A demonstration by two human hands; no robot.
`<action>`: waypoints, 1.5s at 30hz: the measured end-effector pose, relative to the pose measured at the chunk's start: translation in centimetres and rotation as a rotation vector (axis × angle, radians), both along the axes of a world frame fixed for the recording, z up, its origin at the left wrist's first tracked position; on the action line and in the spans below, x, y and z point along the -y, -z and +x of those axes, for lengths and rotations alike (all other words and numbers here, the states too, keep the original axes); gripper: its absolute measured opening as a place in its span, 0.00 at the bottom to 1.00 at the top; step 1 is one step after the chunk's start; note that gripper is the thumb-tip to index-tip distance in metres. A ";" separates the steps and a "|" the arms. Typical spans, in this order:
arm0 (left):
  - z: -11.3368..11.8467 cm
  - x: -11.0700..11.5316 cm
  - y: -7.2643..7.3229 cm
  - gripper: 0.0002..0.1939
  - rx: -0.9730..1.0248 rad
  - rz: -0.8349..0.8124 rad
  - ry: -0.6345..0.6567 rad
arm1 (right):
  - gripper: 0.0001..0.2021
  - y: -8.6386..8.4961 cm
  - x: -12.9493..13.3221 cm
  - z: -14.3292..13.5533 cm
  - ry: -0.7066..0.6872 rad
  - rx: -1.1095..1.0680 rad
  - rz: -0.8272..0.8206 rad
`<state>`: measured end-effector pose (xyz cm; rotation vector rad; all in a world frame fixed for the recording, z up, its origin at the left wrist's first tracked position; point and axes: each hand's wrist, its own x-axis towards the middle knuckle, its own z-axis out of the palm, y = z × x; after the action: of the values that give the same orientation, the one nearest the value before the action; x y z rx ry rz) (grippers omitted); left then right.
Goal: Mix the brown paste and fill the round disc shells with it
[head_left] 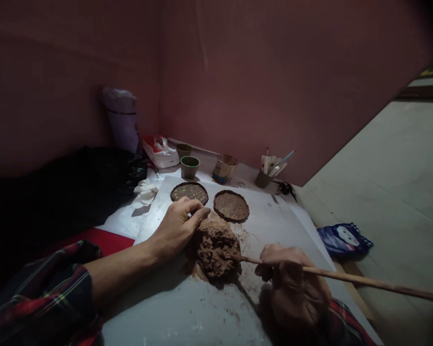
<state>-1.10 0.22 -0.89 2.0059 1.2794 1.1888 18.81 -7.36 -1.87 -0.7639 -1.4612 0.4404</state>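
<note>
A lumpy mound of wet brown material [218,253] lies on the white sheet [155,298], with brown smears around it. My right hand [292,283] is closed around a long thin wooden stick [364,280], whose tip touches the mound's right side. Above the mound's upper left edge is my left hand [184,221], its fingers curled and thumb and forefinger close together; whatever they hold, if anything, cannot be made out. Behind the hands lie two round brown discs with raised rims, one with yellow specks [190,191] and one plain [231,206].
Behind the discs stand a pot with a green inner rim [190,169], another pot [184,150], a stained clear cup [224,169] and a holder with brushes [263,179]. Crumpled white tissue [145,192] and a black bag [75,187] are left. A blue packet [344,240] lies right.
</note>
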 end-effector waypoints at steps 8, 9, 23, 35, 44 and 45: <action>0.0 0.0 -0.1 0.14 -0.023 0.001 0.002 | 0.12 0.0 -0.5 -0.2 0.020 0.122 -0.019; 0.0 0.0 0.0 0.14 -0.024 -0.001 0.003 | 0.12 0.0 -0.5 -0.1 -0.005 0.170 -0.053; 0.1 -0.1 0.0 0.14 -0.007 -0.020 0.000 | 0.15 -0.7 -0.4 -0.7 -0.016 -0.083 -0.089; 0.1 -0.2 0.1 0.15 -0.001 -0.029 0.003 | 0.14 -0.9 -0.1 -0.4 0.065 0.016 -0.075; 0.0 -0.1 0.1 0.14 -0.015 -0.039 -0.005 | 0.14 -0.3 0.3 0.1 -0.113 0.119 -0.128; 0.0 -0.1 0.1 0.14 -0.014 -0.040 -0.005 | 0.14 -0.2 0.3 0.2 -0.090 0.165 -0.163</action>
<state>-1.13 0.30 -0.99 1.9872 1.3049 1.1446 19.02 -7.67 -1.62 -0.8828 -1.6330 0.5816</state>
